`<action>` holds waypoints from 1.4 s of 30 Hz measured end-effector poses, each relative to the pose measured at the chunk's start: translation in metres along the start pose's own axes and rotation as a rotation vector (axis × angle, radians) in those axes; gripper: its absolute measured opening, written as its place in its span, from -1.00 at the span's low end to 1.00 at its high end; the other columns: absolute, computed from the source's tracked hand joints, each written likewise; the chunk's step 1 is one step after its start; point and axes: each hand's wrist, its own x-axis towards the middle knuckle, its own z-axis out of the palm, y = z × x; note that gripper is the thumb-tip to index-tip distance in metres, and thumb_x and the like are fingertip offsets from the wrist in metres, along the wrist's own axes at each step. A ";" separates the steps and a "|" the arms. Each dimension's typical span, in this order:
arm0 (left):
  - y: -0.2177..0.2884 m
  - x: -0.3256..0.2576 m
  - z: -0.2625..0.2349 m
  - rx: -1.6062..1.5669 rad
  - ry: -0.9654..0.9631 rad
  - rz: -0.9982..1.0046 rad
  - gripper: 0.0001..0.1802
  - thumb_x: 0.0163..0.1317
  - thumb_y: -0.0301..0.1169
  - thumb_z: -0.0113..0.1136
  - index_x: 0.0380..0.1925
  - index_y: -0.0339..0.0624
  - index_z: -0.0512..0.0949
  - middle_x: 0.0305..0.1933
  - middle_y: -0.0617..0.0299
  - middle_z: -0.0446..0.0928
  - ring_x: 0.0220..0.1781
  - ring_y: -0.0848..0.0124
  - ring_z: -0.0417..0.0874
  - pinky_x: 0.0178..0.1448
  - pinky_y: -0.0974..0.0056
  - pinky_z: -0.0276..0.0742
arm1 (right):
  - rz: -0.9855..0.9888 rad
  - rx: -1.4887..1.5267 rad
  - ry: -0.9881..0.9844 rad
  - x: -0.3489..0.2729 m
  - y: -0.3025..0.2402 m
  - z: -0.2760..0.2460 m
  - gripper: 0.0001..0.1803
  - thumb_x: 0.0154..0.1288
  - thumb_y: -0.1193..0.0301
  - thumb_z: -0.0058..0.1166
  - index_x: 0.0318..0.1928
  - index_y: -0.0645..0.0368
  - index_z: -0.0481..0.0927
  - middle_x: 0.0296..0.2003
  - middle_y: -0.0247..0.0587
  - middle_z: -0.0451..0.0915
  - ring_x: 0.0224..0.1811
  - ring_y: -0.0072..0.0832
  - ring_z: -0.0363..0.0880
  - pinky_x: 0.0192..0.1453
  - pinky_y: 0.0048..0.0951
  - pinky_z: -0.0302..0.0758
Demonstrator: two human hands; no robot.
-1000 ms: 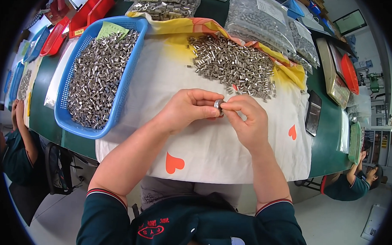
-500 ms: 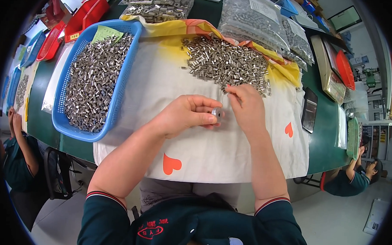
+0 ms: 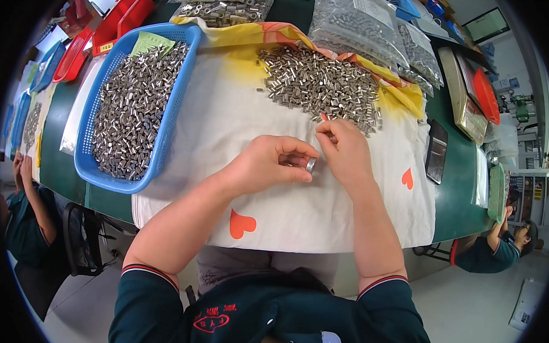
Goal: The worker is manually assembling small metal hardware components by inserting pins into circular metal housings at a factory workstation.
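My left hand point(image 3: 275, 162) grips a round metal ring point(image 3: 311, 165) between thumb and fingers, over the white cloth point(image 3: 197, 138). The ring is turned so that mostly its edge shows. Close by on the right, my right hand point(image 3: 346, 151) is closed, thumb and fingers curled together just at the near edge of a pile of small metal cylinders point(image 3: 320, 82). What lies between those fingertips is too small and covered to make out. The two hands are a short gap apart.
On the left stands a blue basket point(image 3: 84, 143) full of similar cylinders, with a green paper slip point(image 3: 152, 43) in it. Bags of metal parts point(image 3: 352, 29) lie behind the yellow cloth edge point(image 3: 231, 37). A dark phone point(image 3: 436, 153) lies at right. Other people sit on both sides.
The ring in my left hand has turned from showing its holed face to showing its edge, moving slightly right. My right hand has drawn back a little from the pile, its fingers curling in.
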 end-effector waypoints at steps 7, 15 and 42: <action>0.002 0.002 -0.006 -0.284 0.073 -0.012 -0.63 0.01 -0.58 0.21 -0.11 -0.28 0.46 -0.25 0.29 0.53 -0.23 0.59 0.53 -0.10 0.47 0.47 | 0.105 0.507 -0.194 -0.005 -0.007 -0.028 -0.86 0.02 0.61 0.06 -0.34 0.23 0.55 -0.39 -0.29 0.54 -0.37 -0.60 0.46 -0.26 -0.60 0.38; 0.002 0.001 -0.008 -0.255 0.118 -0.019 -0.60 0.00 -0.64 0.19 -0.08 -0.32 0.45 -0.23 0.26 0.54 -0.23 0.58 0.54 -0.11 0.48 0.47 | -0.085 0.359 -0.155 -0.012 -0.025 -0.024 -0.93 -0.03 0.59 0.09 -0.44 0.24 0.55 -0.47 -0.29 0.54 -0.46 -0.52 0.47 -0.36 -0.53 0.42; 0.005 0.001 -0.006 -0.109 0.119 -0.048 -0.64 -0.01 -0.59 0.22 -0.13 -0.31 0.48 -0.26 0.28 0.54 -0.23 0.59 0.53 -0.11 0.48 0.48 | -0.133 -0.339 0.091 0.008 0.003 0.004 -0.85 -0.05 0.47 0.12 -0.37 0.17 0.55 -0.42 -0.19 0.49 -0.30 -0.26 0.43 -0.21 -0.31 0.37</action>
